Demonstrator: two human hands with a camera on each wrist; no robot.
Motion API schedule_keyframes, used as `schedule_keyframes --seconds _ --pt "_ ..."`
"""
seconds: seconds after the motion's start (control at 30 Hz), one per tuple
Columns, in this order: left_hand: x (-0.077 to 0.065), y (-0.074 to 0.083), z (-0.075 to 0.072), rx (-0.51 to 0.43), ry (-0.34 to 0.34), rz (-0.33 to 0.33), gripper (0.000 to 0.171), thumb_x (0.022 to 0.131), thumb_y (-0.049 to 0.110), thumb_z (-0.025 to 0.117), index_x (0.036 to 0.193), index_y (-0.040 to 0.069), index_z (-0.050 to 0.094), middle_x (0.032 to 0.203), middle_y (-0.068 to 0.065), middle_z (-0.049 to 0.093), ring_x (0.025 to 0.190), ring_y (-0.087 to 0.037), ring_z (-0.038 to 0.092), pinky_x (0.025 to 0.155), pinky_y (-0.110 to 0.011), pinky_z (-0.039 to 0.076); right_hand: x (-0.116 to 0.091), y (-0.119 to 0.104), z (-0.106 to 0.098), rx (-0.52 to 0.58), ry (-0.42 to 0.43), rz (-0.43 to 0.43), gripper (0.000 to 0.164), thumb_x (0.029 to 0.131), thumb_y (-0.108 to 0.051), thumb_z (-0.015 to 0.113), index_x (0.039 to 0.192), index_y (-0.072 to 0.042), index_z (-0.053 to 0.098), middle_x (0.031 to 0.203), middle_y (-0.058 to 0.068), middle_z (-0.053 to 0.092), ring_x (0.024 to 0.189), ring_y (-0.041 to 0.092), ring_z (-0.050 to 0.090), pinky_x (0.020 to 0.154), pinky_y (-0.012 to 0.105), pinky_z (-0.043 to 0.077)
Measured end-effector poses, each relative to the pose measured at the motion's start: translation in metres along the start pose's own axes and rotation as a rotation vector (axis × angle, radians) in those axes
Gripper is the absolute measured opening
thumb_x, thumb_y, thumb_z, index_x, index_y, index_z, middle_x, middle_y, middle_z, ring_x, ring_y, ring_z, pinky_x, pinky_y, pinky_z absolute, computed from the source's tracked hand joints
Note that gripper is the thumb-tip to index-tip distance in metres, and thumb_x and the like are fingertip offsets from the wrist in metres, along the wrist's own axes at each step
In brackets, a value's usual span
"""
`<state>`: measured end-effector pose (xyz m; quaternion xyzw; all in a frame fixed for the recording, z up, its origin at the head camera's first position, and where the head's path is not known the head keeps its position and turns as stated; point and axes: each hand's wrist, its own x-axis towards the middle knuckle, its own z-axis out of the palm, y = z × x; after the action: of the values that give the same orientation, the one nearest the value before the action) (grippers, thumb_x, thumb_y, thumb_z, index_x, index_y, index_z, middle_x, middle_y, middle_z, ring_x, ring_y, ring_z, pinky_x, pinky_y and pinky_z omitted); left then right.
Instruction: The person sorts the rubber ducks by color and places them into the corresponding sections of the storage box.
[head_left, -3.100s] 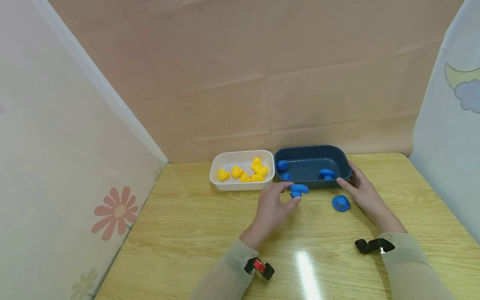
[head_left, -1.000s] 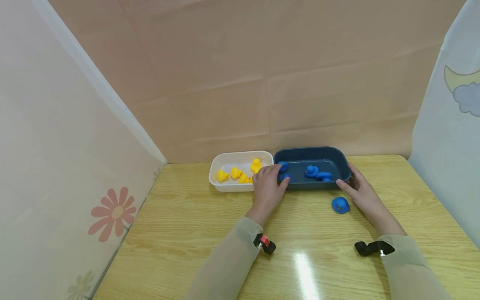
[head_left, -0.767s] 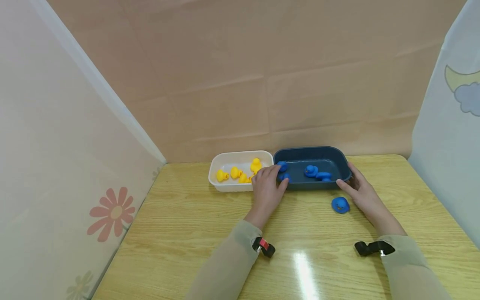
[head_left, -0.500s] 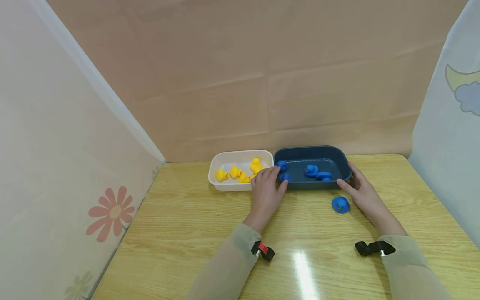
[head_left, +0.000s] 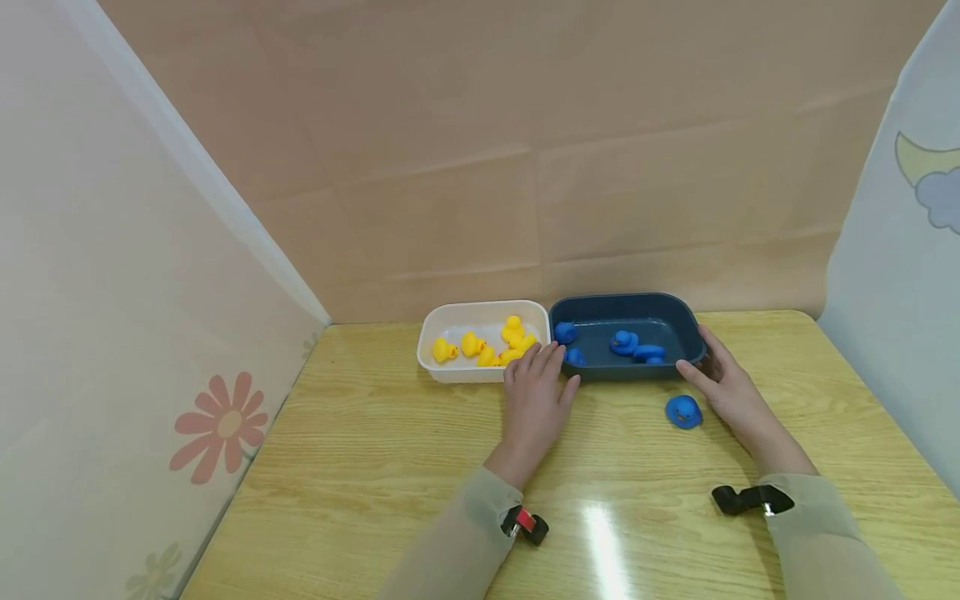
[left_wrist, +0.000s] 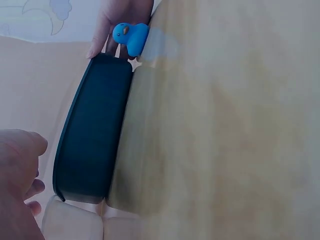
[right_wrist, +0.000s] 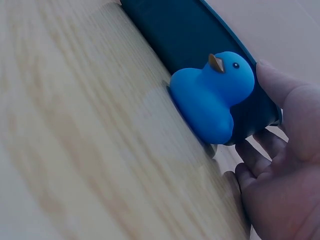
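In the head view my left hand [head_left: 534,408] hovers at the seam between two bins, fingers relaxed and holding nothing; the left wrist view shows it apart from the dark blue bin [left_wrist: 95,130]. My right hand [head_left: 731,400] holds that bin's right end, thumb at the front corner and fingers round the side wall. Several blue rubber ducks, among them an upright blue duck [head_left: 623,342], lie inside the bin. Another blue duck [right_wrist: 210,100] sits on the table before the right hand, touched by neither hand. Contact of the left fingertips with the bin rims cannot be told.
The white bin [head_left: 457,375] stands against the dark blue bin's left end, with several yellow rubber ducks [head_left: 473,343] in it. Behind both bins rises a tan cloth backdrop [head_left: 450,167]. Printed white panels [head_left: 150,250] flank the wooden table [head_left: 375,467].
My left hand let a blue duck go in the dark blue bin, moved left to its left end, then drew back slightly toward me. The right hand has stayed at the bin's right end.
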<state>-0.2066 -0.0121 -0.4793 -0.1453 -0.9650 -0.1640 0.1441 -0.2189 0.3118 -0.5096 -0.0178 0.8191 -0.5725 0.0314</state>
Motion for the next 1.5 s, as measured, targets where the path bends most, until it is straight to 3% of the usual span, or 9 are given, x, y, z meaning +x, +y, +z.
schedule_keyframes --seconds 0.27,0.67,0.7,0.73,0.83,0.9,0.97,1.17,1.5 --pt "-0.007 0.003 0.006 0.075 0.007 0.056 0.062 0.113 0.051 0.061 0.166 0.018 0.053 0.170 0.000 0.051 0.164 -0.025 0.032 0.135 -0.058 0.015 -0.006 0.005 -0.004 0.003 0.016 0.010 0.096 0.114 -0.045 0.061 0.177 -0.030 -0.010 0.183 0.020 -0.001 0.163 0.056 0.007 0.128 0.073 0.009" --pt "-0.004 0.009 0.014 0.065 -0.036 0.084 0.065 0.113 0.050 0.060 0.167 0.015 0.049 0.172 -0.002 0.047 0.165 -0.026 0.031 0.136 -0.052 0.014 -0.008 0.010 -0.012 0.011 0.039 0.012 0.096 0.115 -0.045 0.060 0.177 -0.030 -0.010 0.183 0.015 -0.004 0.165 0.051 0.005 0.131 0.064 0.007" --pt "-0.004 0.010 0.014 0.062 -0.041 0.087 0.065 0.113 0.049 0.060 0.168 0.015 0.049 0.172 -0.002 0.047 0.165 -0.026 0.031 0.136 -0.051 0.014 -0.009 0.011 -0.013 0.006 0.042 0.014 0.095 0.115 -0.046 0.060 0.177 -0.031 -0.010 0.183 0.014 -0.005 0.165 0.051 0.005 0.133 0.058 0.008" --pt "-0.003 0.011 0.015 0.058 -0.043 0.090 0.065 0.113 0.049 0.060 0.168 0.014 0.049 0.172 -0.003 0.047 0.165 -0.026 0.031 0.136 -0.051 0.015 -0.009 0.012 -0.014 0.000 0.046 0.016 0.095 0.115 -0.046 0.060 0.177 -0.031 -0.010 0.183 0.015 -0.004 0.165 0.052 0.006 0.133 0.059 0.008" --pt "-0.003 0.013 0.017 0.057 -0.051 0.098 0.065 0.114 0.049 0.060 0.168 0.014 0.049 0.173 -0.003 0.046 0.165 -0.026 0.031 0.136 -0.050 0.016 -0.013 0.015 -0.017 -0.009 0.051 0.025 0.094 0.115 -0.047 0.058 0.177 -0.029 -0.010 0.183 0.016 -0.004 0.165 0.052 0.008 0.132 0.027 0.017" --pt "-0.002 0.015 0.018 0.056 -0.053 0.104 0.066 0.113 0.048 0.061 0.167 0.013 0.049 0.173 -0.004 0.046 0.165 -0.026 0.031 0.136 -0.049 0.015 -0.016 0.015 -0.018 -0.008 0.055 0.019 0.093 0.116 -0.045 0.058 0.177 -0.025 -0.008 0.183 0.017 -0.001 0.164 0.052 0.012 0.119 0.007 0.023" --pt "-0.001 0.015 0.019 0.055 -0.055 0.108 0.066 0.113 0.048 0.062 0.167 0.013 0.049 0.173 -0.004 0.046 0.165 -0.027 0.031 0.136 -0.049 0.014 -0.020 0.015 -0.020 -0.008 0.054 0.009 0.093 0.116 -0.042 0.058 0.178 -0.021 -0.008 0.183 0.019 0.001 0.164 0.052 0.015 0.106 -0.002 0.027" --pt "0.001 0.020 0.021 0.054 -0.056 0.102 0.065 0.112 0.047 0.064 0.166 0.013 0.051 0.174 -0.004 0.044 0.165 -0.027 0.029 0.137 -0.050 0.013 -0.035 0.011 -0.027 -0.075 0.052 -0.012 0.091 0.117 -0.038 0.058 0.178 -0.014 -0.006 0.182 0.025 0.011 0.160 0.055 0.024 0.097 -0.002 0.033" --pt "0.001 0.021 0.021 0.094 -0.042 0.121 0.063 0.113 0.049 0.062 0.165 0.014 0.054 0.173 -0.003 0.045 0.165 -0.027 0.031 0.135 -0.054 0.019 -0.062 0.000 -0.024 -0.256 -0.001 -0.034 0.088 0.112 -0.039 0.069 0.177 -0.006 0.020 0.174 0.028 0.033 0.155 0.056 0.035 0.095 -0.004 0.031"
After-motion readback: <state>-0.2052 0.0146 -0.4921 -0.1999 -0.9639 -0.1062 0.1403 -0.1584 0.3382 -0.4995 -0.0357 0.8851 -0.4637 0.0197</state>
